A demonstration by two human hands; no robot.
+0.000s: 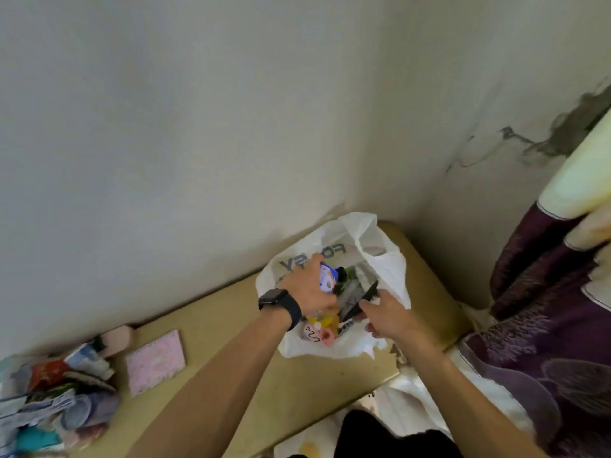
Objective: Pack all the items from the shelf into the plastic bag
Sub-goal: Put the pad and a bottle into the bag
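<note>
The packing looks partly done, perhaps around halfway. The white plastic bag [370, 239] stands open on the tan shelf [297, 385] right of centre in the frame, in the corner where the walls meet, and it already holds several things. Near its lower rim are a yellow item [325, 322], a small pink piece [325, 335] and a white packet with a dark squiggle [309, 333]. Deeper in there are greenish and clear wrappers, too blurred to name.

The left hand [307, 289], with a black watch [277, 300] on its wrist, is over the bag's mouth. Its fingers are curled round a white-and-blue bottle [328, 277] with a dark cap, which is about level with the opening and not yet let go. The right hand [386, 315] is at the bag's right rim, and its fingers pinch a black flat object [362, 300] that slants into the opening. Whether they also grip the plastic I cannot tell.

A good deal is left. A pink notebook [155, 360] lies flat on the shelf at lower left, well apart from the bag. Beyond it, at the far lower left edge, is a heap of packets and pouches [56, 391] in red, blue and white, with a pale pink item at its top. All of that has yet to go in, and the bag looks to have room.
</note>
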